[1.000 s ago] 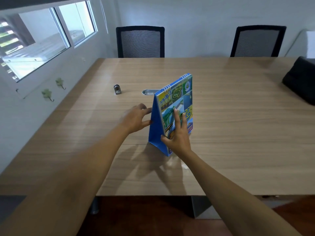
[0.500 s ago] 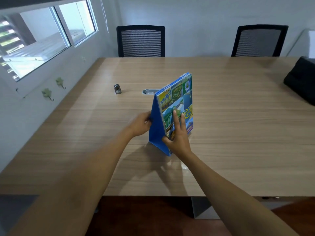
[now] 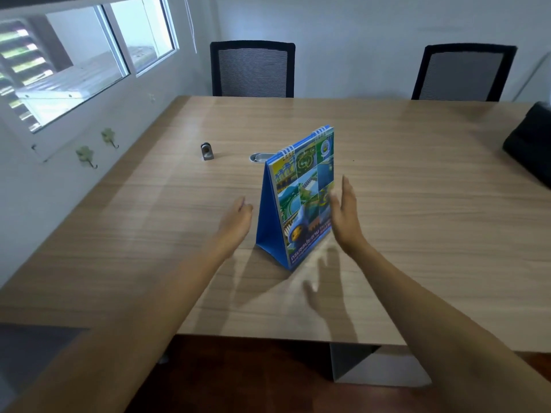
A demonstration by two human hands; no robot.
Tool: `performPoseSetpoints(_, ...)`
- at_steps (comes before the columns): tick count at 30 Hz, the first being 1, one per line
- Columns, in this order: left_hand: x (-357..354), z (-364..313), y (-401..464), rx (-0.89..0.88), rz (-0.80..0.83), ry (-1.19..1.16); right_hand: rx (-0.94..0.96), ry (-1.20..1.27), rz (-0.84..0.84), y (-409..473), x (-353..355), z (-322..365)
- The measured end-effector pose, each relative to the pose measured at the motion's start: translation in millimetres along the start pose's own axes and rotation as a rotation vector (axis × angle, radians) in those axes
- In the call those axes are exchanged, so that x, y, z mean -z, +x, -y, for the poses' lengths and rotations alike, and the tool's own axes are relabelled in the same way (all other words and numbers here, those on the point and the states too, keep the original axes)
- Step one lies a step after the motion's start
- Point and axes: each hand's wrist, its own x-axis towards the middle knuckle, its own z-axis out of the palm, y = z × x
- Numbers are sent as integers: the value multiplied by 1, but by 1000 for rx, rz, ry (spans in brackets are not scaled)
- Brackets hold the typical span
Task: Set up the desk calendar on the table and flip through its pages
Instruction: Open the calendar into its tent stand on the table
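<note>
Calendar (image 3: 301, 198) stands tent-like on the table (image 3: 417, 204).
Left hand (image 3: 237, 217) and right hand (image 3: 346, 216) flank it, open, holding nothing.

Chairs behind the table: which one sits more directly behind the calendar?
The left chair, nearer the window; the calendar stands roughly before it, while the right chair is well off to the side.

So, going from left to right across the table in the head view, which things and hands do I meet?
Small metal object → left hand → desk calendar → right hand → black bag at the right edge.
</note>
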Motion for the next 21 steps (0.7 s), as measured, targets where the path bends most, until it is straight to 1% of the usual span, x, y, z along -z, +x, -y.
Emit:
performPoseSetpoints(1, -7, 1, -9, 6, -58, -12, -72, 47, 10, 13, 9, 3)
performPoseSetpoints(3, -24, 2, -27, 10, -62, -135, -189, 200, 87, 34, 23, 14)
performPoseSetpoints(5, -45, 0, -41, 14, 2, -266, -291, 339, 180, 49, 32, 26)
performPoseSetpoints(8, -71, -5, -51, 17, 84, -341, -371, 405, 259, 65, 37, 37)
performPoseSetpoints(10, -85, -15, -58, 29, 71, -358, -398, 408, 321, 71, 40, 40)
performPoseSetpoints(13, -94, -25, -62, 9, 13, -305, -407, 397, 376, 69, 42, 40)
performPoseSetpoints(17, -93, -29, -54, -9, -22, -324, -374, 431, 357, 57, 43, 38)
performPoseSetpoints(20, -80, -24, -34, 18, 22, -380, -365, 492, 320, 47, 45, 33)
performPoseSetpoints(21, -76, -9, -13, 32, 33, -387, -368, 505, 313, 44, 45, 32)
